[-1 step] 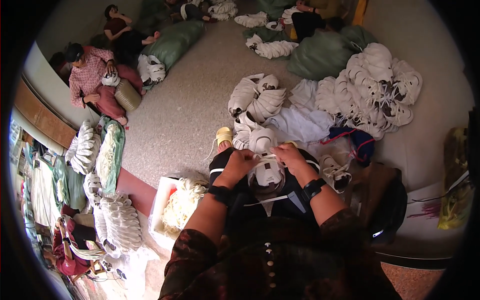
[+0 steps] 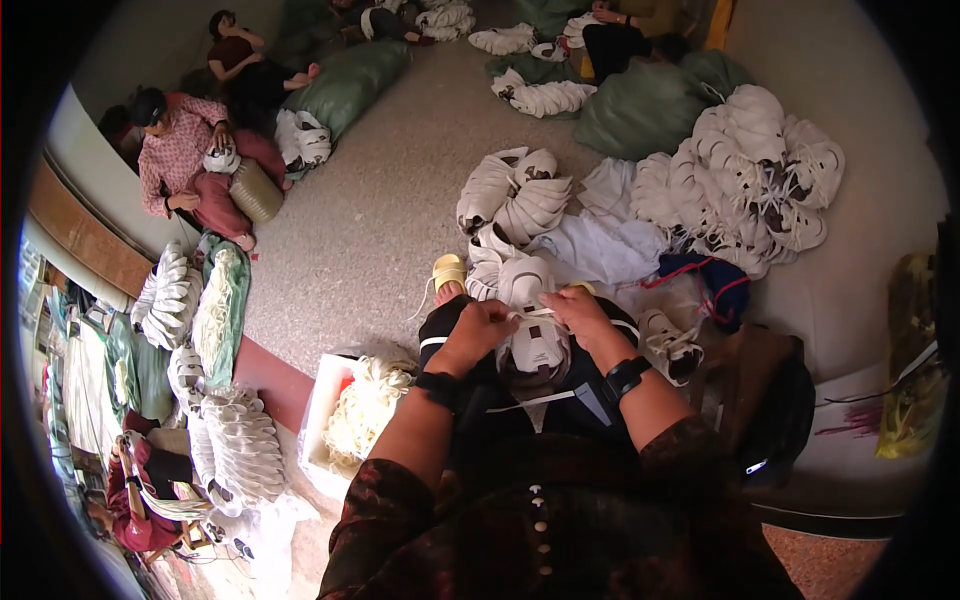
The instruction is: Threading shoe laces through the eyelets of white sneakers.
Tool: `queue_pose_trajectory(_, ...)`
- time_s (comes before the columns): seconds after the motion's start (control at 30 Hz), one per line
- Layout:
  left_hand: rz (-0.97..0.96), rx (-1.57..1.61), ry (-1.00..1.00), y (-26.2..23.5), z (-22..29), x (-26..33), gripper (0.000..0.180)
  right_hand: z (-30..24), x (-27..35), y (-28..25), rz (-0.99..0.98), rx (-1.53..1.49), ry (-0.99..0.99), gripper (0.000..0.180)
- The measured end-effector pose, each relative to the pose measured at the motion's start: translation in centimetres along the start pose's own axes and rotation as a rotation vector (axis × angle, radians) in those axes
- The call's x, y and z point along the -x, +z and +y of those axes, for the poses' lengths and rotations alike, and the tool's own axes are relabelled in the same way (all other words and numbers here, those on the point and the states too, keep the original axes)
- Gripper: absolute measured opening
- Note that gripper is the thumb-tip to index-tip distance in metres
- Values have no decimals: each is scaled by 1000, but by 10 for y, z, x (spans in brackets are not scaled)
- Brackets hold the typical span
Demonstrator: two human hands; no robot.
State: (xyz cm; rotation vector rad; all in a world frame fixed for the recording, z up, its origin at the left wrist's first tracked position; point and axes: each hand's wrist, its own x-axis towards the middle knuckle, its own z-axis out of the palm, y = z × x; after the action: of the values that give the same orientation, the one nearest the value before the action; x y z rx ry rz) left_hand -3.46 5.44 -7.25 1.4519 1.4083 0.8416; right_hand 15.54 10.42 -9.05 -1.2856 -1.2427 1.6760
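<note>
A white shoe upper (image 2: 535,345) rests between my knees, its tongue facing up. White shoelace (image 2: 532,312) crosses over it between my two hands. My left hand (image 2: 480,330), thumb and fingers pinched together, grips the lace on the left side. On the right side, my right hand (image 2: 578,308) pinches the lace close to the upper. Fingertips of both hands lie close to the tongue and partly hide the lace ends. A white strap goes round each of my legs.
To my left stands a white box (image 2: 318,425) of loose laces (image 2: 365,410). Stacked uppers (image 2: 515,195) lie ahead, with a larger heap (image 2: 760,180) and a green sack (image 2: 640,110) beyond. A dark bag (image 2: 775,400) sits at right. Several co-workers sit along the left and far side.
</note>
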Motion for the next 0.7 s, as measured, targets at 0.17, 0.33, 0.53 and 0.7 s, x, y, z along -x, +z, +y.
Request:
queue_pose_trajectory(0.17,-18,-38,-69,1,-2,-2,31,13,-9,0,84,256,-123,32)
queue_pose_trajectory(0.33,381,-620,218,20,-11,-6,21,-8,6,9,197,836,-419,30)
queue_pose_trajectory(0.53,379,-676,264,20,-15,-9,21,-7,13,0,92,903,-404,30)
queue_pose_trajectory(0.7,193,-477,182,12,2,-4,19,6,0,-16,6,557,-321,28)
